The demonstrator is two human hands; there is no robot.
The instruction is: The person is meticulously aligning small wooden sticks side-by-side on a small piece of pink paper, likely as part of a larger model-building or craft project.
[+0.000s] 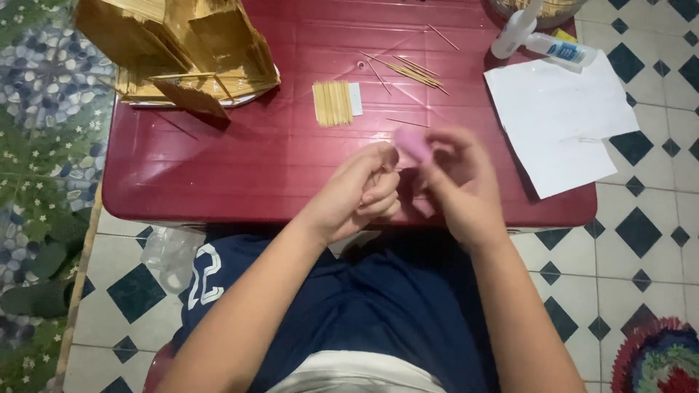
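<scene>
My right hand pinches a small pink thing between its fingertips, and my left hand curls closed beside it, touching. Both hang over the near edge of the red table. Farther off lie a glued row of sticks, loose sticks, white paper, a glue bottle and a stick-built house.

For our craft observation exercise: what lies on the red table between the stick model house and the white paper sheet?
In the head view, between the stick model house and white paper sheet lie a neat stick bundle and loose sticks.
</scene>
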